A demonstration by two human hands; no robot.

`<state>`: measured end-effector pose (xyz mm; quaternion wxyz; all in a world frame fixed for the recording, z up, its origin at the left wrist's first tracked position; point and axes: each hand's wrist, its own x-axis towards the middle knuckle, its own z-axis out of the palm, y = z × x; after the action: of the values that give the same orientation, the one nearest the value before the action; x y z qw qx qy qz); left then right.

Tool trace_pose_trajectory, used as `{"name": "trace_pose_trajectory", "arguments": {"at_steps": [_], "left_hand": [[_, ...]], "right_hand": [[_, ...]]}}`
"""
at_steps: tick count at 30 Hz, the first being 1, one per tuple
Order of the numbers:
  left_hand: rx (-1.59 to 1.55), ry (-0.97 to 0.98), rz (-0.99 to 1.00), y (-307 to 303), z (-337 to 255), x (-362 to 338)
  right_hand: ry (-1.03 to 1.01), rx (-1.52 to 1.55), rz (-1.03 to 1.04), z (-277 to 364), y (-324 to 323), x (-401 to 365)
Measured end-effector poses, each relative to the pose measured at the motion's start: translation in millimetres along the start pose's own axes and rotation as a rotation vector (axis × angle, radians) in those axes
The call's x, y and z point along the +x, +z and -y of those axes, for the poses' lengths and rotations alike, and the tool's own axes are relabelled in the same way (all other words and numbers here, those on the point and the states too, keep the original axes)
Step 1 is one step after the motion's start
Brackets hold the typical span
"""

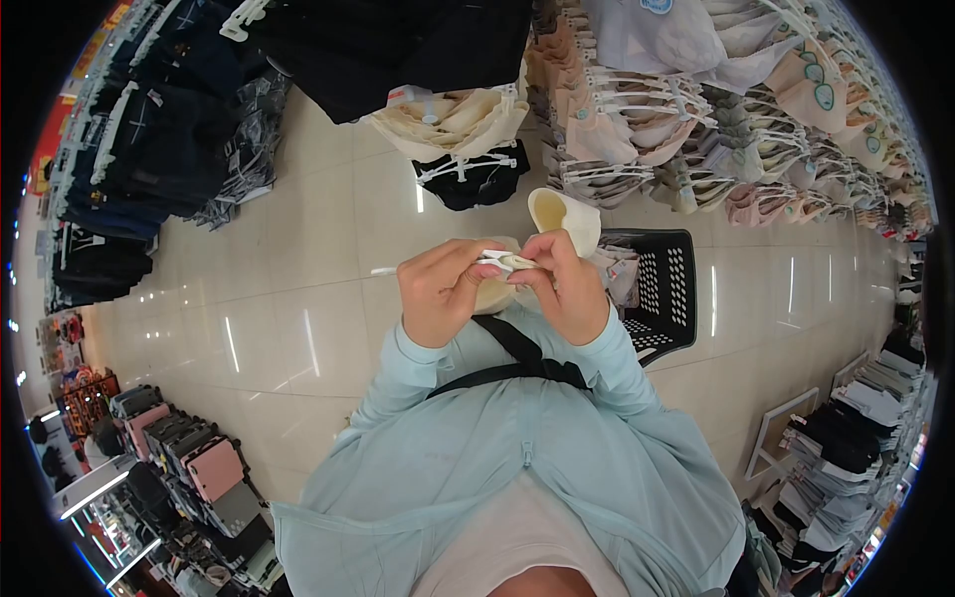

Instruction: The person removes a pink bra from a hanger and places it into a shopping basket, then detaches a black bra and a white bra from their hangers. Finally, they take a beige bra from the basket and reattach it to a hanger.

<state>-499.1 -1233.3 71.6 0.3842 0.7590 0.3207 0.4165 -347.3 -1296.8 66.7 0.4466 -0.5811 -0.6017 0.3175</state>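
In front of my chest, my left hand (438, 289) is closed on a white plastic hanger (382, 271), one end of which sticks out to the left. My right hand (565, 284) pinches the edge of a cream bra (577, 221) close to the hanger's clip. One moulded cup stands up beyond my right fingers, its yellowish inside showing. Another cream part hangs below both hands, partly covered by them. The fingertips of the two hands nearly meet at the clip, and they hide exactly how the fabric sits in it.
A black shopping basket (662, 289) with packed items is just right of my right hand. Ahead hang racks of bras (637, 119) and black garments (398, 50). Dark clothes (169, 129) hang at the left, suitcases (214, 468) stand lower left, and folded clothes (846, 438) lie at the right.
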Motion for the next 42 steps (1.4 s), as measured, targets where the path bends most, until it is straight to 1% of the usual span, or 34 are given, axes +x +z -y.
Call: {"name": "trace_pose_trajectory", "arguments": {"at_steps": [2,4,6,8,11,15,18,20,21,26,29,30,32,33,35,36,37,38,39,40,41,42], "left_hand": [[0.005,0.023,-0.022,0,-1,0],[-0.021,-0.064,0.002,-1,-5,-1],[-0.012,-0.061,0.010,-2,-7,0],[-0.002,-0.059,0.017,-2,-6,0],[0.023,0.000,-0.001,-1,-3,1],[0.003,-0.009,0.001,1,0,0],[0.002,-0.021,0.004,0,-1,-1],[0.006,-0.032,0.007,0,-1,-1],[0.004,-0.028,0.005,1,-2,-1],[0.001,-0.039,0.029,0,0,-1],[0.030,-0.041,0.031,1,5,-1],[0.062,-0.053,0.059,1,6,-1],[0.096,-0.067,0.075,3,14,-3],[0.073,-0.094,0.097,5,20,-4],[0.048,-0.125,0.108,7,26,-3],[0.036,-0.197,0.131,7,28,-3],[0.021,-0.269,0.155,7,29,-3],[0.015,-0.275,0.149,7,33,-4],[-0.080,-0.319,0.161,5,38,-5],[-0.175,-0.363,0.172,2,40,-6],[-0.179,-0.366,0.165,-3,40,-8],[-0.085,-0.343,0.076,-10,37,-8]], "right_hand": [[0.014,0.014,0.023,-1,0,0],[-0.004,-0.002,0.032,1,0,1],[-0.022,-0.018,0.041,1,1,0],[0.051,0.074,0.037,0,2,-2],[0.057,0.092,0.041,0,2,-1],[0.016,0.064,0.047,-1,1,1],[0.007,0.106,0.058,1,0,2],[0.076,0.097,0.141,6,-4,4],[0.076,0.097,0.142,5,-4,4],[-0.002,0.178,0.156,-6,-1,5],[-0.013,0.111,0.152,-11,3,8],[-0.021,0.108,0.155,-13,5,11],[-0.331,-0.328,0.026,-16,9,18],[-0.340,-0.329,0.034,-15,11,20],[-0.415,-0.517,-0.030,-12,15,25],[-0.419,-0.519,-0.020,-17,17,25],[-0.360,-0.452,0.036,-27,21,23],[-0.298,-0.386,0.090,-35,23,22],[-0.299,-0.389,0.099,-39,25,25],[-0.356,-0.359,0.068,-42,26,28],[-0.412,-0.328,0.036,-45,27,32],[-0.415,-0.331,0.044,-48,27,34]]}}
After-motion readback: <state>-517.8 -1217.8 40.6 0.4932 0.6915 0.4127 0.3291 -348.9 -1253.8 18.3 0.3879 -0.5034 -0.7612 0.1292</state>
